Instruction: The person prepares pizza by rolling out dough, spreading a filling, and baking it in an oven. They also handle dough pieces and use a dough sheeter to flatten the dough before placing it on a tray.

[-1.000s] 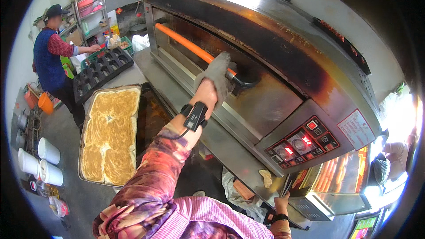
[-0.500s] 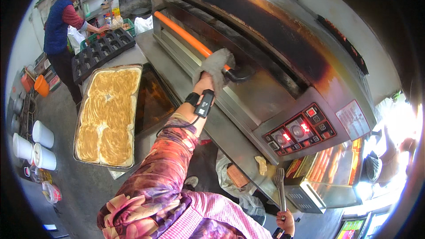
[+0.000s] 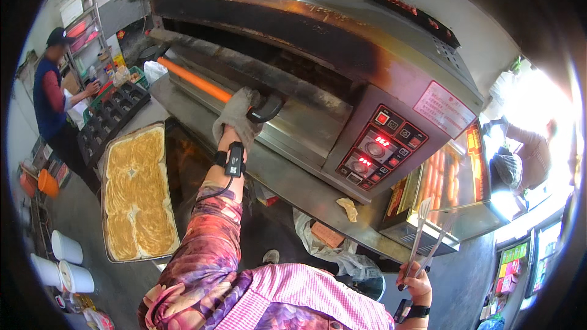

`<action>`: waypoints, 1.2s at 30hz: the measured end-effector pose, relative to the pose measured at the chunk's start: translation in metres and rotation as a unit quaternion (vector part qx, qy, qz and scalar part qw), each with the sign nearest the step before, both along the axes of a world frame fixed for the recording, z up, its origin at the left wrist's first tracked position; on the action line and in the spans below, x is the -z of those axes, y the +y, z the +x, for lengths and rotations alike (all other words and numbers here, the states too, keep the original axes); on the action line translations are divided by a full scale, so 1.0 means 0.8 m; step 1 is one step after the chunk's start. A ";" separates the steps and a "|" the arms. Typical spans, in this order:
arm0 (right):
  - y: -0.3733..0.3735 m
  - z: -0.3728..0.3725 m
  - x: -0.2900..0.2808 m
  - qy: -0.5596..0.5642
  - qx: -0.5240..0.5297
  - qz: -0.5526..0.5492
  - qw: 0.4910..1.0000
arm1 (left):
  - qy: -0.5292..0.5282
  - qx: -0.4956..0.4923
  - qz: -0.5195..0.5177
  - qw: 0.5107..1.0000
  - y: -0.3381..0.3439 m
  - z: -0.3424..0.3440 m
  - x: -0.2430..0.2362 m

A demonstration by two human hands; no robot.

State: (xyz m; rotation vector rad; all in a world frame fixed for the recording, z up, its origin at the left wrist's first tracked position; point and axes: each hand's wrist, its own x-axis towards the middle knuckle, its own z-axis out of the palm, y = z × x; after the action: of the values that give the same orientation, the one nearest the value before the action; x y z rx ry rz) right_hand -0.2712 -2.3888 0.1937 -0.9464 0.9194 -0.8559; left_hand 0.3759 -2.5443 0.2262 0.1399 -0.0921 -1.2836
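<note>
Over steel counter (image 3: 306, 191) and grey floor (image 3: 131, 287), gloved left hand (image 3: 237, 117) clasps orange handle (image 3: 192, 79), right hand (image 3: 417, 284) grips tongs (image 3: 419, 230).

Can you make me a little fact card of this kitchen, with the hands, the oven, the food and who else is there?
Left hand: the gloved left hand grips the orange handle
Right hand: the bare right hand holds metal tongs, tips apart
Oven: the oven door is partly open, with a dark gap above it
Food: brown-topped food on a big tray left of the oven
Behind that: a black mould tray
Floor: white buckets
Other person: a co-worker in a dark cap
</note>
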 end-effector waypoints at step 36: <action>-0.082 0.084 0.027 0.147 -0.100 0.003 0.984 | -0.785 -0.262 0.226 0.514 0.111 -0.054 -0.081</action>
State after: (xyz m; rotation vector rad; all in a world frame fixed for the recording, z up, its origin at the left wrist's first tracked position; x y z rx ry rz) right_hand -0.2044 -2.4548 0.1719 -1.1589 1.0569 -0.5514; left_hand 0.3325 -2.4555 0.2909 1.6667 -1.1908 -0.1359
